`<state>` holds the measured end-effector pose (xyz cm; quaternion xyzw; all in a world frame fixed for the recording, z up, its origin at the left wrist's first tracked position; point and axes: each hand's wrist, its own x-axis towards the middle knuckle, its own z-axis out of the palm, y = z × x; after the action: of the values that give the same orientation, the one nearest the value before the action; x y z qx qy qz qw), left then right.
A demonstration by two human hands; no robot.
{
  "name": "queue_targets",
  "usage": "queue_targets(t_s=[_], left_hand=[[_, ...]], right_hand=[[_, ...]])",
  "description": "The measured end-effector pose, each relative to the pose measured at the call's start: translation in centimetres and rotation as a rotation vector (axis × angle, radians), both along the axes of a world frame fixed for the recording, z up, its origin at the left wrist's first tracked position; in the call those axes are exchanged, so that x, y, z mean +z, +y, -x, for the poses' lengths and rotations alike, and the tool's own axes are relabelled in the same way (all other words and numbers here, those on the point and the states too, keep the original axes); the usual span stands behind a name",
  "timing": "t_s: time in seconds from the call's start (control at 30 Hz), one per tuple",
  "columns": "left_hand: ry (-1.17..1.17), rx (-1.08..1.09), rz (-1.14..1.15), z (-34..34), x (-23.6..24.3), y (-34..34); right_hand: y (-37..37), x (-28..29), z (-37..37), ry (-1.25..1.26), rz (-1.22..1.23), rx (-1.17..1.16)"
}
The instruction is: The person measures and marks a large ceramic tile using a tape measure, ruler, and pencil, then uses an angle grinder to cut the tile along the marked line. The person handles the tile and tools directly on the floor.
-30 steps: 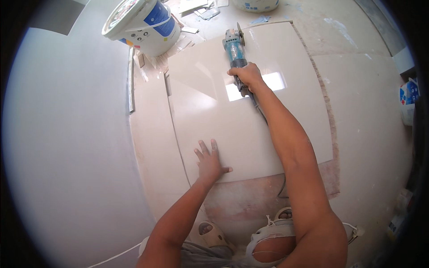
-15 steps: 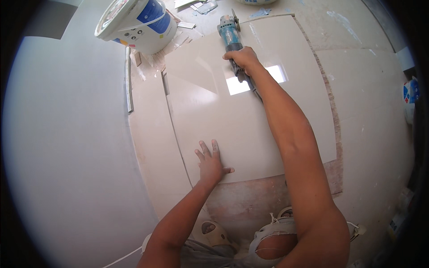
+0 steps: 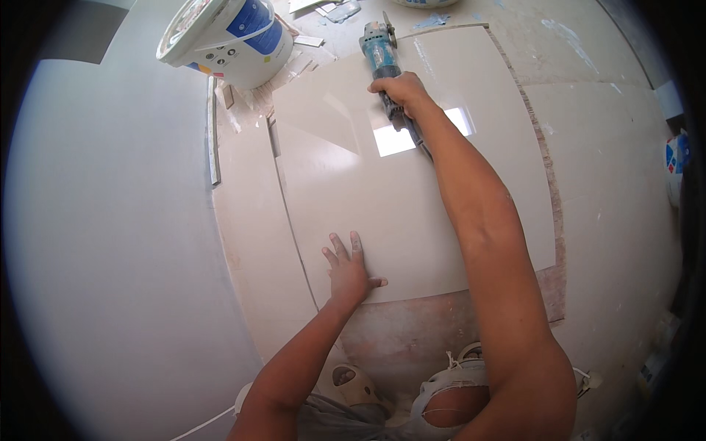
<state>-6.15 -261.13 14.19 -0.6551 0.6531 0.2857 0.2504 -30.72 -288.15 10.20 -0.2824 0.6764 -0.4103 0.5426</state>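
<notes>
A large glossy beige tile (image 3: 412, 220) lies flat in front of me, on a reddish-brown board (image 3: 412, 327) that shows along its near and right edges. My right hand (image 3: 401, 92) reaches to the tile's far side and grips a teal and black angle grinder (image 3: 380, 55) round its body. The grinder's disc (image 3: 389, 28) stands on edge at the far end, by the tile's far edge; whether it touches the tile or spins I cannot tell. My left hand (image 3: 348, 273) rests flat on the tile's near left part, fingers spread, holding nothing.
A white bucket with a blue label (image 3: 250, 44) stands at the far left, among tile offcuts (image 3: 309, 41). A narrow strip (image 3: 213, 132) lies along the left wall (image 3: 132, 220). Another container (image 3: 675, 165) stands at the right edge. My shoes (image 3: 351, 384) are near the board.
Almost nothing differs. The picture has shifted very slightly; my right hand still holds the grinder at the far edge, and my left hand stays flat on the tile.
</notes>
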Motion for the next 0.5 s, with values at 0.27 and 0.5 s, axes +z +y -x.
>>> queue_targets(t_s=[0.27,0.5], left_hand=[[0.011,-0.003,0.002,0.07,-0.11,0.04],[0.013,-0.007,0.006,0.07,-0.20,0.05]], right_hand=[[-0.18,-0.08,0.17,-0.001,0.008,-0.008],[-0.50,-0.22,0.48,-0.022,-0.003,-0.003]])
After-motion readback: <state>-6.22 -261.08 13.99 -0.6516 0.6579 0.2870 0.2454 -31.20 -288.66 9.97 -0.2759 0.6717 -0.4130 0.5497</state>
